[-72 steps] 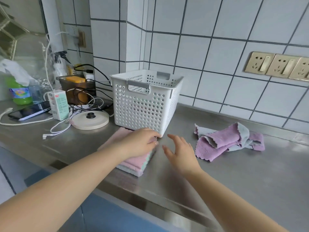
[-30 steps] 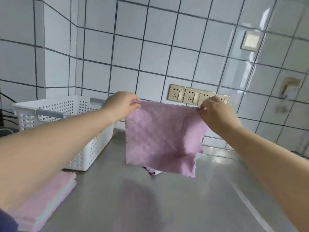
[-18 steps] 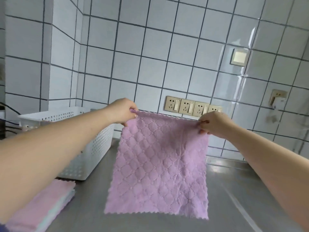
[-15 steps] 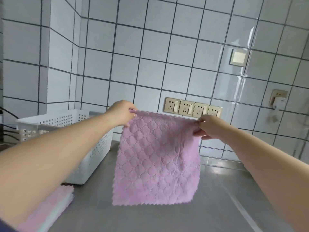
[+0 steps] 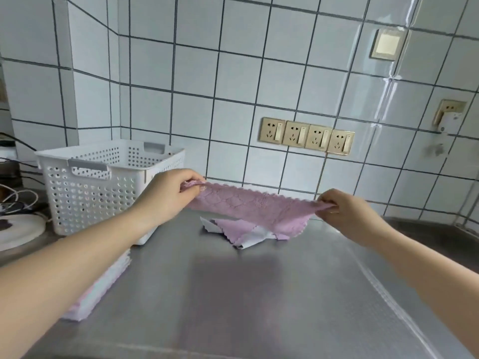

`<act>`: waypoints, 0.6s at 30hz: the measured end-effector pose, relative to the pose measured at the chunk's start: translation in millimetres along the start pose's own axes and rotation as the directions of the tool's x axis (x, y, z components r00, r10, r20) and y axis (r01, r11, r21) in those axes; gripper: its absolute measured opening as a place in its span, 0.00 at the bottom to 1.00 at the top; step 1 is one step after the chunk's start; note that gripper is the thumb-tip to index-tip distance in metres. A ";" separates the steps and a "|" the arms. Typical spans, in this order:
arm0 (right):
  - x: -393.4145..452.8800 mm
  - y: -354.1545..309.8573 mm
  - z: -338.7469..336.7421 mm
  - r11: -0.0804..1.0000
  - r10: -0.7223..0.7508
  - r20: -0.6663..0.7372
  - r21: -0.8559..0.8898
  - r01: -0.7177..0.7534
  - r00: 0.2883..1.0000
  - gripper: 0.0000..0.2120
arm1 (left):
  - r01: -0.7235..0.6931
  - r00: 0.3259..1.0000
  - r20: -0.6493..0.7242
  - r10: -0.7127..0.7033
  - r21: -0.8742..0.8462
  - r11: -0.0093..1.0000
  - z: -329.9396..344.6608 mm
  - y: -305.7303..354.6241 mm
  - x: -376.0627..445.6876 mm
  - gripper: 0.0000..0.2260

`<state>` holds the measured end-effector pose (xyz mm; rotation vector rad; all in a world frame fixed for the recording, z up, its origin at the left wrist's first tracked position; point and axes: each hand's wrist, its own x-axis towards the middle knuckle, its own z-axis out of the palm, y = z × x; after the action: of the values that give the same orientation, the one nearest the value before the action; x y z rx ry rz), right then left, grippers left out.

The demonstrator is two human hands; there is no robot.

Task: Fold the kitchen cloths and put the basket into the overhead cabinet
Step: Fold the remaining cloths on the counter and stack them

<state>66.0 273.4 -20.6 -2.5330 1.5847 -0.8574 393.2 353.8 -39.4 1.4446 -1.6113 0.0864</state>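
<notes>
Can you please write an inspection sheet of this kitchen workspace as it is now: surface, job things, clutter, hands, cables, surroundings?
Surface: steel counter, bare in the middle.
Job's things: purple cloth stretched above the counter; another unfolded cloth lying below it; folded stack at front left; white basket upright, contents not visible.
Clutter: round white disc at left edge.
Hands: left hand and right hand each pinch an end of the purple cloth.
Cables: white and black cables beside the basket.
Surroundings: tiled wall, four sockets.
</notes>
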 end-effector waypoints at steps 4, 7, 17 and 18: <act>-64.6 22.2 35.1 0.998 0.003 0.170 -0.068 0.009 0.985 0.07 | 0.007 0.985 0.173 -0.012 0.028 1.000 17.7 -18.6 -76.6 0.07; -102.2 31.3 60.0 0.990 -0.002 0.228 -0.139 0.034 0.974 0.05 | 0.068 0.969 0.237 -0.074 0.031 0.997 31.7 -27.5 -122.0 0.04; -163.5 37.4 79.4 0.981 0.126 0.326 0.100 -0.166 0.937 0.06 | 0.183 0.919 0.334 -0.208 0.107 0.977 40.1 -22.8 -175.4 0.05; -166.7 39.1 79.8 0.977 0.134 0.317 0.115 -0.178 0.939 0.06 | 0.175 0.922 0.331 -0.200 0.104 0.979 38.9 -20.1 -176.8 0.06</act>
<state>16.3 374.3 -172.4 -2.2704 1.5387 -0.5067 363.4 455.5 -187.6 1.7362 -1.7458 -0.2310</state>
